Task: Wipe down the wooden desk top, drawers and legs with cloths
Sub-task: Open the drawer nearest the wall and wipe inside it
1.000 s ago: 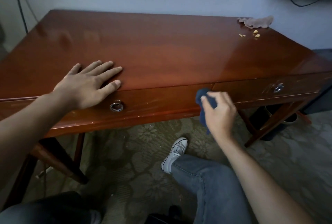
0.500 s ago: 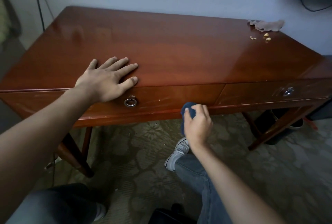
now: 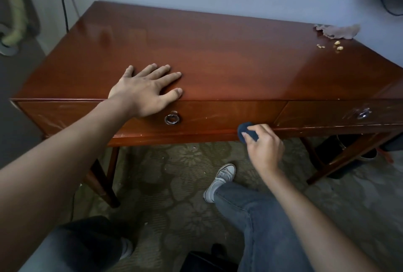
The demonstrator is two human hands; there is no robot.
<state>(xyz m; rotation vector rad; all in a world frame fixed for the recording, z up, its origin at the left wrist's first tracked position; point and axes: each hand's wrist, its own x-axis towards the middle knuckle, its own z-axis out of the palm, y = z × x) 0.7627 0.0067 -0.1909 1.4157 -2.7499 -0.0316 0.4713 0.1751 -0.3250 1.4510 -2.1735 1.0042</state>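
At the far left, a black cord [image 3: 63, 5] hangs down the wall behind the wooden desk [image 3: 218, 60]. The left arm reaches in from the lower left, stretched nearly straight, and the left hand [image 3: 145, 90] lies palm down on the desk top at its front edge. Its fingers [image 3: 168, 75] are straight and slightly spread, pointing up and to the right across the wood; the thumb lies along the front edge. Just below the thumb, on the front of the left drawer [image 3: 218, 114], hangs a metal ring pull [image 3: 171, 118].

Further right, the right arm comes up from the lower right with the wrist bent, and the right hand [image 3: 265, 147] holds a dark blue cloth [image 3: 247, 131]. Its fingers are curled round the cloth, which bulges out beyond the fingertips and presses against the lower right corner of the left drawer front, where it meets the rail beneath. Below this hand a jeans leg [image 3: 250, 210] and a white sneaker [image 3: 220, 179] rest on the patterned carpet [image 3: 174, 173].

To the right of the curled fingers is the right drawer [image 3: 327, 114] with its own metal pull [image 3: 363, 114]. Well beyond, at the desk's far right corner, lie a crumpled brownish cloth [image 3: 340, 31] and a few pale crumbs [image 3: 335, 45].
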